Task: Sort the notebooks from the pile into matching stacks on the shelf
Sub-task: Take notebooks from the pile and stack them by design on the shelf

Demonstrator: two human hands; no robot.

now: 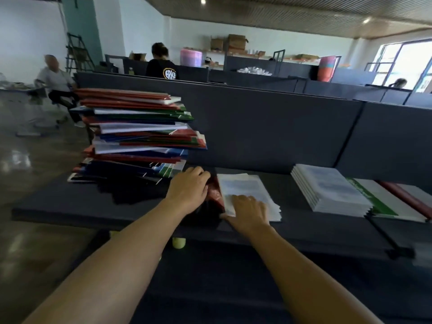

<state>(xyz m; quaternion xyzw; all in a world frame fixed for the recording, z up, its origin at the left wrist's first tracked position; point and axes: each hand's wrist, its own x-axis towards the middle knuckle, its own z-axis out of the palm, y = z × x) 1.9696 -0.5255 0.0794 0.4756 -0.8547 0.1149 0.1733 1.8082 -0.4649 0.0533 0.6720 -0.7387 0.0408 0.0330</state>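
**Head view: both hands at the middle stack**

Head camera looks down on a dark shelf [93,206]. The left hand [187,188] curls its fingers over a red notebook [214,194], apparently tucking it under or beside the white stack [247,195]. The right hand [251,212] lies flat on that stack, fingers straight, likely pinning it so it stays square. The unsorted pile [138,134] stands tall and uneven just left. Sorted stacks lie well right: white [332,188], green [383,204], red [406,195].
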